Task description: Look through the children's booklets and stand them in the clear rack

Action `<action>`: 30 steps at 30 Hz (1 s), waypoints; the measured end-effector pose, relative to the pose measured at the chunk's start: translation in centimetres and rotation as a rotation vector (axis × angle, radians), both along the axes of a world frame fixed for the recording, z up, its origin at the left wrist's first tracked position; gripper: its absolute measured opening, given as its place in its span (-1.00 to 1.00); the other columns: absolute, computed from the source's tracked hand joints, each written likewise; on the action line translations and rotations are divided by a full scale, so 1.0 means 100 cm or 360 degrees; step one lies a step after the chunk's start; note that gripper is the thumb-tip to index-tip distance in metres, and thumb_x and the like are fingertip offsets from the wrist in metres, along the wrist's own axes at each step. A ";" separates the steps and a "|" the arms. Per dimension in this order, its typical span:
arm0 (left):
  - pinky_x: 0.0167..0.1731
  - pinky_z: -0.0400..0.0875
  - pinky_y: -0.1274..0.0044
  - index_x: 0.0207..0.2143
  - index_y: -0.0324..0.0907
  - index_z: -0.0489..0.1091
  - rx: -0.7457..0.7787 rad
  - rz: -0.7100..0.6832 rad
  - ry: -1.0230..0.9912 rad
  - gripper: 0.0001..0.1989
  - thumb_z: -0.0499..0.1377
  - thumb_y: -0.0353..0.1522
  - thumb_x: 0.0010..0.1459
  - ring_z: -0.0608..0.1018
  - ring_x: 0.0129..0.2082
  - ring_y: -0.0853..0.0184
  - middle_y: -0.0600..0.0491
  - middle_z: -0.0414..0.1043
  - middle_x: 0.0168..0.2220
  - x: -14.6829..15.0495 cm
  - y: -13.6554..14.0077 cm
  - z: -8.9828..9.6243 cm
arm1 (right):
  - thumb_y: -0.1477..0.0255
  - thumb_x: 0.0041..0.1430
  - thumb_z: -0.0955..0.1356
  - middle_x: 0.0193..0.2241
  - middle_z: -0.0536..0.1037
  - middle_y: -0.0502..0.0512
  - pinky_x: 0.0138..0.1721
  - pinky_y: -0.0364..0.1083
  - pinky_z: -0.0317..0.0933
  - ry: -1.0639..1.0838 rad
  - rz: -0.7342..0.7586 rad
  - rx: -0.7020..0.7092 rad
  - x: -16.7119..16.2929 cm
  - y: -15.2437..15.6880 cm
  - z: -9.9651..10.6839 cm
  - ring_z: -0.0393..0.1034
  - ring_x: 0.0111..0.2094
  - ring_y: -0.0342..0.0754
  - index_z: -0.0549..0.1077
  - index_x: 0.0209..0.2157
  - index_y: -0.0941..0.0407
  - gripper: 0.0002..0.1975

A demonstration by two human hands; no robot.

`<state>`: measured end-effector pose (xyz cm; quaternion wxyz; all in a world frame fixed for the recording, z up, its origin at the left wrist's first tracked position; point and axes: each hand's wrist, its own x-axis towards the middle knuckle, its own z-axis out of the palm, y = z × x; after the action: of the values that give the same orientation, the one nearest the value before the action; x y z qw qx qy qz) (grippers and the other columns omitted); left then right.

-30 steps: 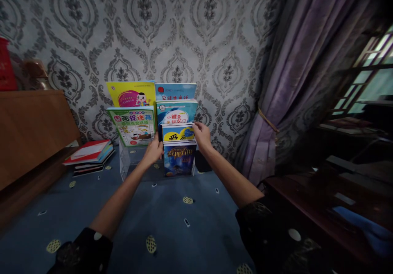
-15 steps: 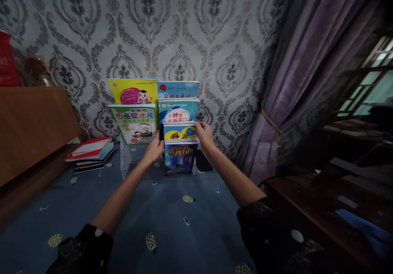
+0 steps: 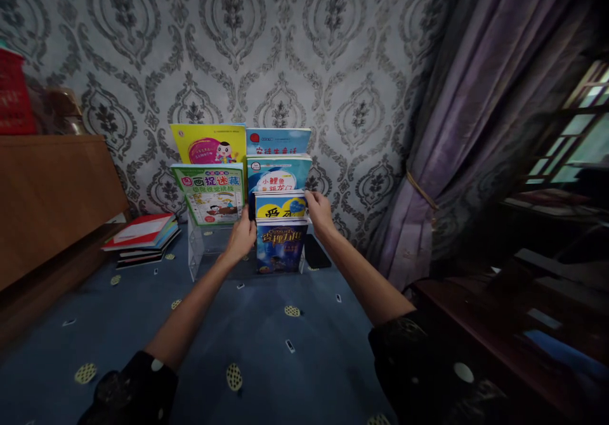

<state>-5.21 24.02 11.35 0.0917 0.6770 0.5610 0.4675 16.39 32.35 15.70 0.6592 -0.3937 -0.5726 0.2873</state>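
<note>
A clear acrylic stand (image 3: 200, 254) holds several children's books in tiers. My right hand (image 3: 320, 211) is closed at the upper right edge of a yellow-and-blue book (image 3: 280, 205), thumb and fingers pinching its side. On the opposite side, my left hand (image 3: 242, 235) has its fingers closed at that book's left edge; the fingertips are partly hidden. In front stands a dark blue book (image 3: 281, 247), lower than the one I hold. Behind rise a teal book (image 3: 278, 171) and a light blue book (image 3: 280, 138). Left of these are a green-bordered book (image 3: 214, 193) and a yellow book (image 3: 204, 141).
A stack of books and folders (image 3: 143, 238) lies left of the stand. Behind the right side is a dark flat object (image 3: 316, 252). A wooden cabinet (image 3: 52, 190) borders the left, a purple curtain (image 3: 451, 127) the right. The blue patterned tablecloth (image 3: 266, 349) covers the table.
The view has shifted slightly. My left hand has moved a little and shows more of its back beside the book. My right hand stays at the book's right edge.
</note>
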 end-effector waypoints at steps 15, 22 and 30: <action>-0.46 0.49 0.45 0.40 -0.33 -0.10 -0.0029 -0.0035 -0.0068 -0.34 -0.03 -0.30 0.33 0.42 -0.68 0.35 0.13 0.36 -0.57 0.000 -0.002 -0.003 | -0.01 0.01 0.29 -0.43 0.56 0.08 -0.26 -0.04 0.25 -0.0089 -0.0082 0.0034 -0.003 -0.009 0.001 0.41 -0.31 0.04 0.48 -0.42 0.13 -0.54; -0.48 0.51 0.45 0.41 -0.33 -0.12 -0.0052 -0.0034 -0.0093 -0.34 -0.05 -0.31 0.33 0.44 -0.67 0.34 0.09 0.40 -0.55 0.001 -0.004 -0.002 | 0.00 0.03 0.27 -0.60 0.42 -0.01 -0.41 -0.09 0.11 -0.0189 -0.0093 0.0090 0.000 -0.015 0.003 0.29 -0.45 -0.03 0.39 -0.58 0.10 -0.55; -0.53 0.45 0.50 0.41 -0.34 -0.14 -0.0090 -0.0033 -0.0085 -0.32 -0.04 -0.37 0.29 0.44 -0.67 0.35 0.10 0.39 -0.54 0.000 -0.004 0.000 | 0.01 0.04 0.25 -0.57 0.45 0.01 -0.36 -0.08 0.15 -0.0190 -0.0159 0.0079 -0.001 -0.016 0.000 0.31 -0.43 0.00 0.45 -0.52 0.12 -0.55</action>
<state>-5.18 23.63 11.32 0.1308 0.6672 0.5642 0.4684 16.24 30.77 15.72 0.6469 -0.4217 -0.5976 0.2157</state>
